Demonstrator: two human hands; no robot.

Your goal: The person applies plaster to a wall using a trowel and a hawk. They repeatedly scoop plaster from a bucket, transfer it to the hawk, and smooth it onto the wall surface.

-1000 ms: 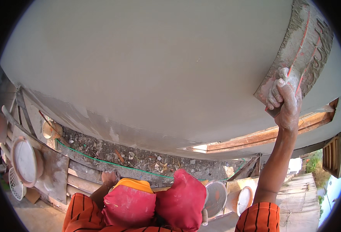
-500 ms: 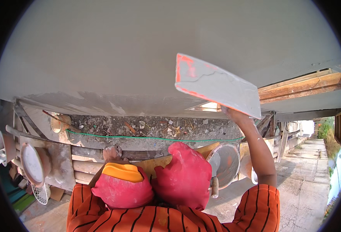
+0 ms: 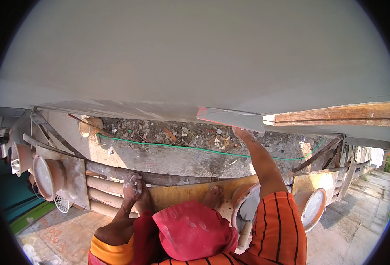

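Wall (image 3: 195,53) above the right hand (image 3: 244,134): broad, grey, mostly smooth plaster; streaky, patchier band along its bottom edge, left of that hand. Right hand has hold of a long flat float (image 3: 232,118); fingers mostly hidden behind the blade, so can't see how tightly they close. Float sits just above that hand, at the wall's lower edge, red-orange at its left end. Can't tell if they touch. Left hand (image 3: 133,184): well below and left, fingers bent, at a dark rail (image 3: 173,179); can't tell if it grips. Wooden frame (image 3: 336,115) right of the right hand. Below the wall: rubble (image 3: 181,132), green hose (image 3: 204,151) across. Yellowish plank (image 3: 173,195) right of the left hand, bare foot (image 3: 213,197) on it. Bucket (image 3: 234,207) of grey mix below the right hand, partly behind the arm. Concrete path (image 3: 363,212) far right of both hands.
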